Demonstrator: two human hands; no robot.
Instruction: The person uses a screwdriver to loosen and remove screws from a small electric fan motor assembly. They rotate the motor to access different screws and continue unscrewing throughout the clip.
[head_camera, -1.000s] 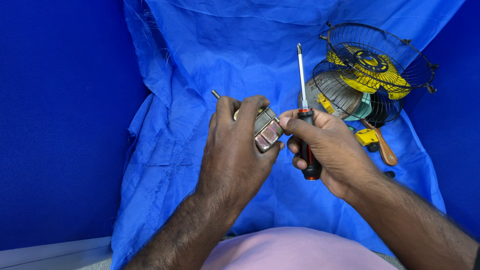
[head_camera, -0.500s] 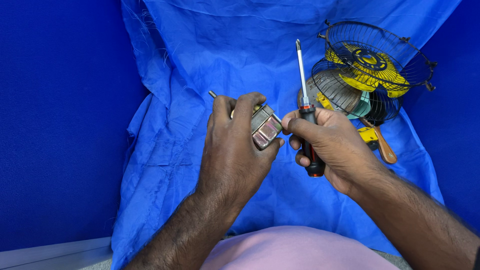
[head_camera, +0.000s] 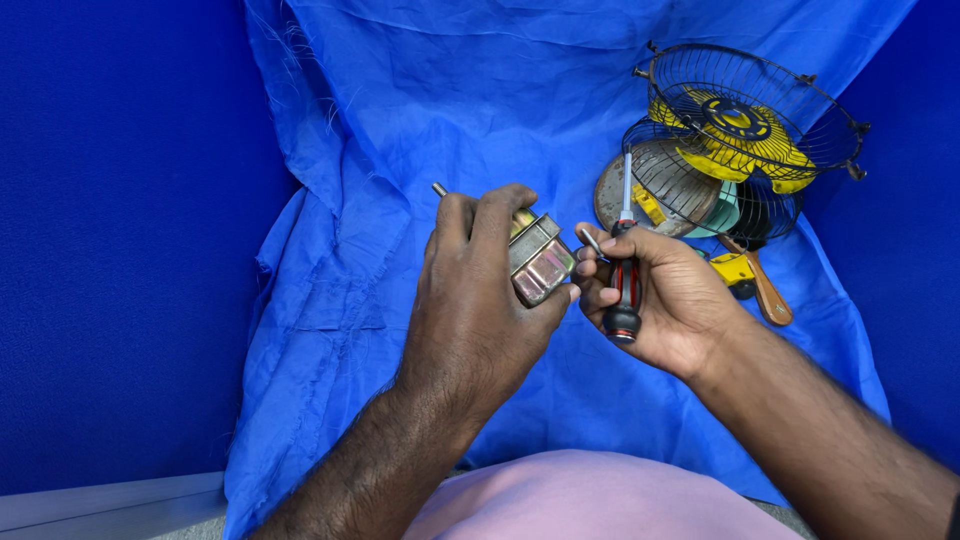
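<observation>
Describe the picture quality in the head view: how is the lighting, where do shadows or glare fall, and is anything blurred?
Head view: lighting is even and bright, with only soft shadows in the folds of the blue cloth; a mild sheen shows on the metal motor block in the left hand; the right hand and its screwdriver are sharp; the fan cage is clear; the right forearm near the frame's edge looks slightly soft.

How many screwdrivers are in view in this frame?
2. One with a black-and-red handle is held in the right hand, shaft up. One with a wooden handle lies on the blue cloth beside the fan guard. Others may be hidden.
</observation>
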